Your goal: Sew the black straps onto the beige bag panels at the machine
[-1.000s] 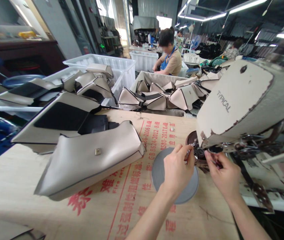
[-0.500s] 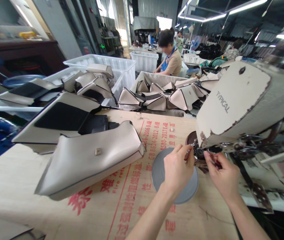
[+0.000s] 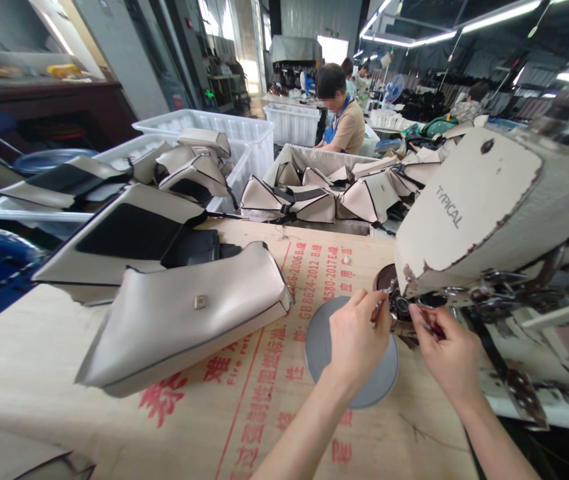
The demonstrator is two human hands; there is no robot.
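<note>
My left hand (image 3: 359, 337) is closed in a pinch beside the needle area of the sewing machine (image 3: 469, 200). A small shiny piece shows between its fingers, too small to name. My right hand (image 3: 449, 350) is closed just right of that area, with a thin dark metal piece partly hidden in its fingers. Between the two hands sits a round metal part (image 3: 402, 306) of the machine. Under my left hand and wrist lies a grey round disc (image 3: 320, 350) on the wooden table (image 3: 389, 440). A beige handbag (image 3: 159, 327) rests on its side to the left.
Behind the handbag lies another beige bag with a black panel (image 3: 124, 223). Plastic bins (image 3: 259, 143) with several bags stand beyond the table's far edge. A co-worker (image 3: 349, 127) sits farther back. Another bag's corner (image 3: 19, 453) shows at bottom left.
The view has shifted slightly, so the bags and bins appear a little farther right. Both hands keep nearly the same place and pinch at the machine.
</note>
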